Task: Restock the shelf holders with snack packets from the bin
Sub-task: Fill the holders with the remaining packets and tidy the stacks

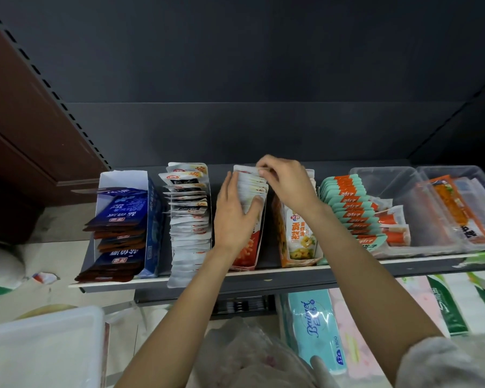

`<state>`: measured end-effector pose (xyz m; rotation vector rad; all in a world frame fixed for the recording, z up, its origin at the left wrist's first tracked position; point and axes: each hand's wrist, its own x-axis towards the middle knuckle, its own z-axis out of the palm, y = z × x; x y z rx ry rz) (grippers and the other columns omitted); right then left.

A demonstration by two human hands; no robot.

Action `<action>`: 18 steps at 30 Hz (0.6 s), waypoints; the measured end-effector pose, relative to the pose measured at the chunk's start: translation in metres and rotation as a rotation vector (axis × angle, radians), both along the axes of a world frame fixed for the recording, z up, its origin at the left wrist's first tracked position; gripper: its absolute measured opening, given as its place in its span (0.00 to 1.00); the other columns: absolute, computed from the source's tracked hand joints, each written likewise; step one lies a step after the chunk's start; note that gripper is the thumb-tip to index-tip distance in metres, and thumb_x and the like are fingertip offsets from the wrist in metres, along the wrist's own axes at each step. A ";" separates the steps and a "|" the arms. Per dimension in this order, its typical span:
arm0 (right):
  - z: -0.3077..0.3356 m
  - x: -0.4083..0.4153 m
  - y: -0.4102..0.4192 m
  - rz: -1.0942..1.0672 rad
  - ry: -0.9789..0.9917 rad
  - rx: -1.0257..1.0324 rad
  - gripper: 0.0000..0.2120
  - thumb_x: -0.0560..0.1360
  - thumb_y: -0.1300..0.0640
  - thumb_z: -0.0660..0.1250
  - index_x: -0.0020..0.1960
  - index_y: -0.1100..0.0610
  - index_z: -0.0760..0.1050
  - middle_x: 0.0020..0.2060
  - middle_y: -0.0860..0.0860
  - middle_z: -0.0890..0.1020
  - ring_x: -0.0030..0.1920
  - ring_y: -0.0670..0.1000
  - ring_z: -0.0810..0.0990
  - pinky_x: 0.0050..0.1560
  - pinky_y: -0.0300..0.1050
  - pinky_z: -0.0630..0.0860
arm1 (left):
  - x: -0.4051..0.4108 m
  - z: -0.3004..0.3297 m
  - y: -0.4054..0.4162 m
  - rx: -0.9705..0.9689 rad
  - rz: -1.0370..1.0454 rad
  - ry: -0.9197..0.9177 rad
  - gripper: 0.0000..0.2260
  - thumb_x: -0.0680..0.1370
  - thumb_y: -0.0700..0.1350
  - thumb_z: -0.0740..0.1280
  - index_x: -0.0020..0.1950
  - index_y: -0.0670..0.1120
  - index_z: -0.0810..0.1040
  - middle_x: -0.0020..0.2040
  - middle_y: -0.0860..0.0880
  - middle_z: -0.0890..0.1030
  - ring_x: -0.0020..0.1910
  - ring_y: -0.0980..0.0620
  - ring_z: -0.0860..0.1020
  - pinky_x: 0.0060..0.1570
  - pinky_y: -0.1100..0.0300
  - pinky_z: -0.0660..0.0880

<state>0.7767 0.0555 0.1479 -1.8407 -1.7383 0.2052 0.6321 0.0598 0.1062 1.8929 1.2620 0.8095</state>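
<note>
A red-and-white cardboard holder (246, 256) stands in the middle of the shelf with a row of white snack packets (253, 184) standing in it. My left hand (235, 217) clasps the front of that row, thumb on the right side. My right hand (286, 180) pinches the top edge of the rearmost packets at the back of the holder. A white plastic bin (42, 345) sits at the lower left; what lies inside is not visible.
Left on the shelf edge (151, 280) are a blue box of dark packets (123, 219) and a row of white packets (189, 217). Right are an orange holder (300, 236), teal-orange packets (353, 211) and clear tubs (431, 208). Tissue packs (316, 329) lie below, with a plastic bag (252, 357).
</note>
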 end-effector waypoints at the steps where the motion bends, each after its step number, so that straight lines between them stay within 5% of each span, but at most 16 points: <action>1: 0.000 0.001 0.001 -0.001 -0.049 -0.015 0.04 0.78 0.58 0.63 0.50 0.56 0.77 0.39 0.49 0.82 0.40 0.49 0.79 0.43 0.51 0.77 | 0.000 0.000 0.001 0.008 -0.003 0.007 0.31 0.78 0.50 0.64 0.77 0.45 0.56 0.77 0.49 0.57 0.75 0.54 0.55 0.69 0.66 0.50; 4: 0.001 0.001 0.006 -0.012 -0.147 -0.107 0.07 0.79 0.57 0.62 0.49 0.55 0.79 0.38 0.50 0.83 0.41 0.52 0.80 0.45 0.51 0.77 | -0.003 -0.001 -0.001 0.066 0.008 0.033 0.30 0.78 0.49 0.65 0.76 0.43 0.58 0.75 0.47 0.60 0.73 0.53 0.59 0.67 0.68 0.53; 9: 0.010 0.003 0.007 0.070 -0.225 -0.207 0.12 0.80 0.57 0.60 0.57 0.53 0.80 0.49 0.50 0.84 0.50 0.51 0.81 0.53 0.50 0.75 | -0.004 -0.001 -0.004 0.123 0.023 0.049 0.28 0.78 0.49 0.65 0.75 0.42 0.60 0.72 0.46 0.63 0.71 0.52 0.62 0.67 0.66 0.57; 13: 0.008 0.002 0.004 0.050 -0.173 -0.126 0.10 0.79 0.61 0.60 0.55 0.53 0.78 0.40 0.51 0.83 0.39 0.51 0.80 0.47 0.50 0.77 | -0.007 0.000 -0.003 0.164 0.014 0.048 0.26 0.78 0.48 0.65 0.73 0.41 0.63 0.69 0.45 0.65 0.68 0.52 0.65 0.65 0.66 0.61; 18: 0.005 -0.004 0.011 0.009 -0.298 -0.153 0.12 0.80 0.59 0.60 0.57 0.50 0.79 0.47 0.50 0.84 0.48 0.54 0.82 0.48 0.48 0.74 | -0.010 -0.004 -0.007 0.176 0.014 0.045 0.25 0.77 0.47 0.66 0.72 0.42 0.64 0.69 0.46 0.65 0.67 0.52 0.66 0.64 0.58 0.69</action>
